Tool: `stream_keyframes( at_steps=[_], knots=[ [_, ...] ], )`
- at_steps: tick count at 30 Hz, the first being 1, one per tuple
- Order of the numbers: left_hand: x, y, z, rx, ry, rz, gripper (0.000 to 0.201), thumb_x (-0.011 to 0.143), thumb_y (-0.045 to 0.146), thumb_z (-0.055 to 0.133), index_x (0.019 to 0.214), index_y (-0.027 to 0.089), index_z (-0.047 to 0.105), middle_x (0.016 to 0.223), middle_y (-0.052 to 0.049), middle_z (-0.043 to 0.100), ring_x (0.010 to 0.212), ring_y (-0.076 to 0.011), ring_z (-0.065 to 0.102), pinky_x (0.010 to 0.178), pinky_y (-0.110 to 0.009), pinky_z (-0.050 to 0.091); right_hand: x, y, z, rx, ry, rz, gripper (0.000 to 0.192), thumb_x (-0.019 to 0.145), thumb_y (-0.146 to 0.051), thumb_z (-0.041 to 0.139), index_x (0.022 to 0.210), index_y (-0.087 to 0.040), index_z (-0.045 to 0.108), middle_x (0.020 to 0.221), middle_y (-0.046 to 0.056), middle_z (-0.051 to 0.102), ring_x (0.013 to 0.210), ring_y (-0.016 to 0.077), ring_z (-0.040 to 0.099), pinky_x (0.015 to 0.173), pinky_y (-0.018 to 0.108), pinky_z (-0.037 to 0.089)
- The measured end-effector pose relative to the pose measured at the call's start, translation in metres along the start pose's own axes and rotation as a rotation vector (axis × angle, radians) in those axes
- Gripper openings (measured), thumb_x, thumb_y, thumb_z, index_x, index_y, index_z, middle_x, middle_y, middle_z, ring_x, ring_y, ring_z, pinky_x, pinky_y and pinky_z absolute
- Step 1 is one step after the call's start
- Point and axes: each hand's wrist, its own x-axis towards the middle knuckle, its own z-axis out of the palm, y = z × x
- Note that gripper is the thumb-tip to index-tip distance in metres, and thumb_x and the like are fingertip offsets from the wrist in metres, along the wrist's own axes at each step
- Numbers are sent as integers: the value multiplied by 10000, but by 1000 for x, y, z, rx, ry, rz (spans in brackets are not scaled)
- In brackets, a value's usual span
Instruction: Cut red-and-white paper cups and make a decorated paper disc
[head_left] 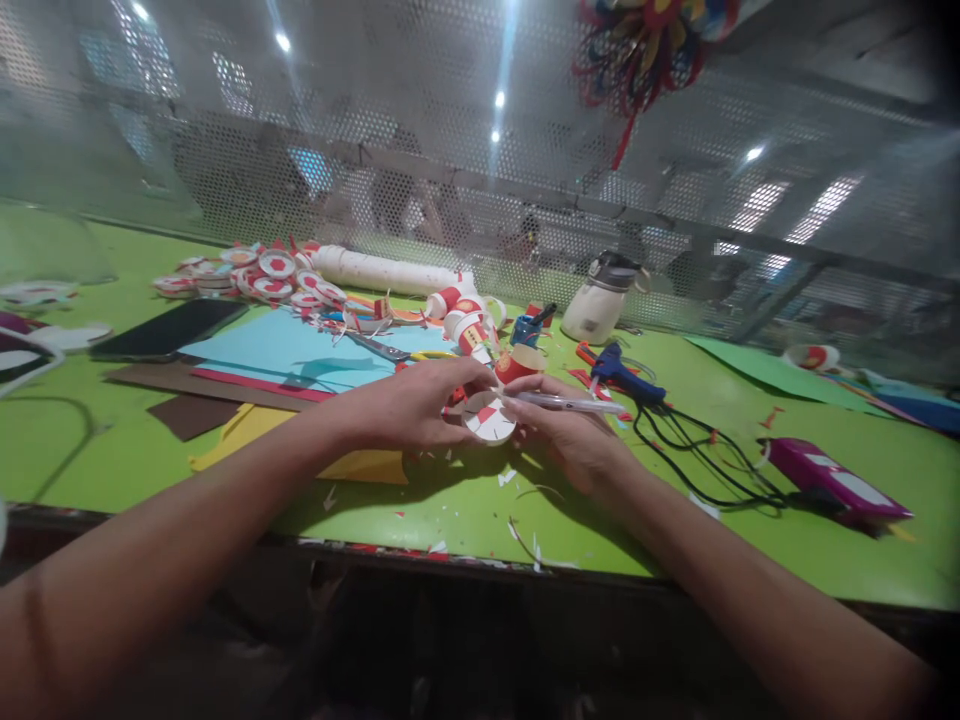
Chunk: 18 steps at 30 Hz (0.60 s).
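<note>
Between the fingers of my left hand [409,408] is a round white paper cup base [491,424] with a red patch and short dark lines on its face. My right hand [566,435] grips a clear pen [577,403], its tip end close to the paper piece. Just behind my hands stands a red and cream paper cup [520,366]. Scissors [390,350] with yellow handles lie beyond my left hand, partly over light blue paper sheets [277,350]. Paper scraps [508,478] are scattered below my hands.
Red-and-white paper discs [274,265] are heaped at the back left, near a long stack of cups [390,270]. A blue glue gun [622,375], its cable, a purple box [836,480] and a white jug [600,300] are to the right. A black phone [169,328] lies left.
</note>
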Motion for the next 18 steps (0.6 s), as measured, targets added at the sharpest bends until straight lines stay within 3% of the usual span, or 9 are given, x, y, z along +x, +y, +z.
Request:
stream_keyframes(
  at_steps=[9,14,18],
  knots=[
    [2,-5,9,110,87,-60,446,787,413,584,1163,186,510,1080,-96,607,957,-220,565,783,-323,437,-1,6,5,62,2,-12,278,661,-297,768,837,-216,568,782,1,667,623,121,604,577,277,503],
    [1,0,5,48,-17,0,442,764,268,586,1191,203,497,1065,-60,612,922,-187,572,778,-291,439,-1,3,1,7,39,-56,216,722,-350,726,823,-204,602,722,4,654,620,115,592,602,267,483],
    [0,3,3,-14,-69,21,424,756,259,584,1168,207,497,994,-39,612,817,-159,572,710,-262,444,-2,-2,-1,-65,42,-58,182,702,-289,744,788,-191,616,679,-8,634,573,99,559,540,236,432]
  ],
)
